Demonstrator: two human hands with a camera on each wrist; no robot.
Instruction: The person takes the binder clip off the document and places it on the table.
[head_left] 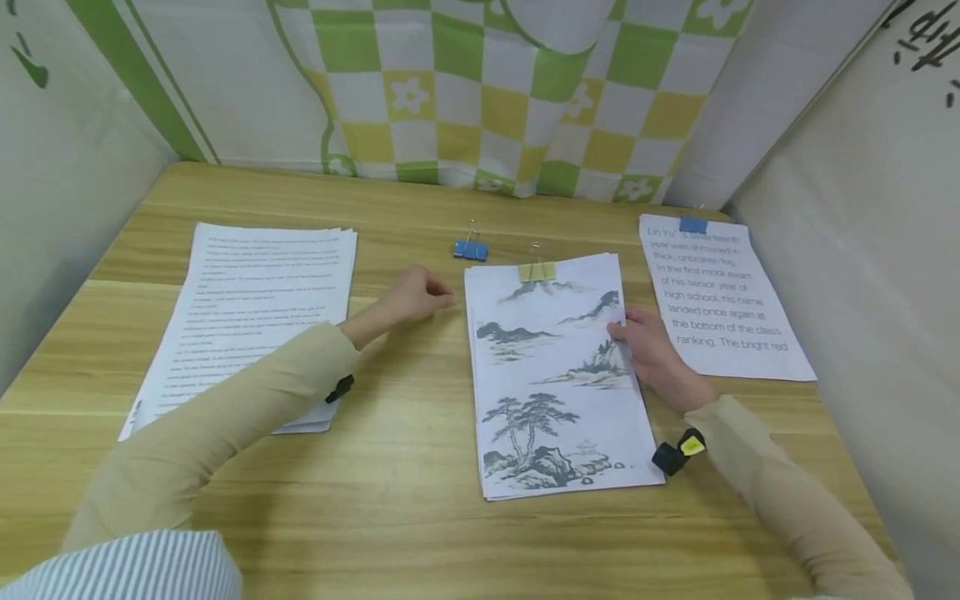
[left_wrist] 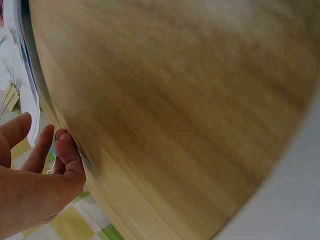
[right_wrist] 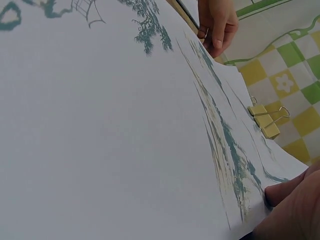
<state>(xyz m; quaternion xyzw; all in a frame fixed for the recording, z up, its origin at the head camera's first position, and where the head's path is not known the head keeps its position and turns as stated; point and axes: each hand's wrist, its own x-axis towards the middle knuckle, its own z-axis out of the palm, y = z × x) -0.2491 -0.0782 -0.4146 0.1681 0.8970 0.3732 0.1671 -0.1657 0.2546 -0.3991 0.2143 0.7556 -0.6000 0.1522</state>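
Observation:
A stack of landscape ink prints [head_left: 558, 375] lies in the middle of the wooden table [head_left: 405, 500], held at its top by a yellow binder clip [head_left: 537, 271]. My right hand [head_left: 651, 354] rests on the stack's right edge, fingertips on the top sheet; the right wrist view shows a fingertip [right_wrist: 287, 200] at the paper's [right_wrist: 125, 150] edge and the yellow clip [right_wrist: 265, 121]. My left hand [head_left: 415, 297] sits on the bare table just left of the stack, fingers loosely curled, holding nothing. In the left wrist view the left fingers [left_wrist: 67, 155] touch the tabletop [left_wrist: 190, 110].
A loose blue binder clip [head_left: 470, 249] lies behind the left hand. A thick stack of printed text pages [head_left: 247, 321] is at the left. Large-print sheets [head_left: 723, 296] with a blue clip [head_left: 693, 225] lie at the right. Cloth-covered walls [head_left: 480, 92] enclose the table.

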